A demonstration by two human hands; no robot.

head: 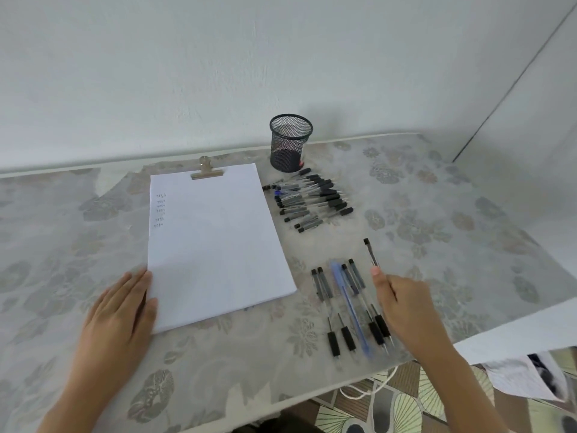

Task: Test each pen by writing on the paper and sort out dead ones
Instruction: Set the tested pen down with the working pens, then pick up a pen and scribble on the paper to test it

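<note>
Here the left hand (120,310) lies flat at the lower left corner of the paper (218,245), fingers straight and close together. The fingertips rest on the sheet's left edge and the palm is on the table (437,220).

The right hand (402,307) is to the right of the paper, its fingers curled and clamped on a pen (371,253). The pen sticks out past the thumb tip, pointing away from the person, dark cap end farthest. Whether the pen touches the table cannot be told.

The paper lies at a slight tilt, held at its far edge by a metal clip (206,172). A short column of small marks (160,210) sits near its upper left corner; the rest is blank.

Just left of the right hand, a row (340,310) of pens lies side by side near the front table edge, grips toward the person. One is a blue pen (347,295) in the middle of the row. The hand covers the row's right side, and contact there cannot be told.

Farther back, right of the paper's upper part, a pile (312,200) of pens lies jumbled. Behind it a black mesh cup (290,142) stands upright near the wall (218,73).

A white cable (368,389) hangs below the front table edge.
</note>
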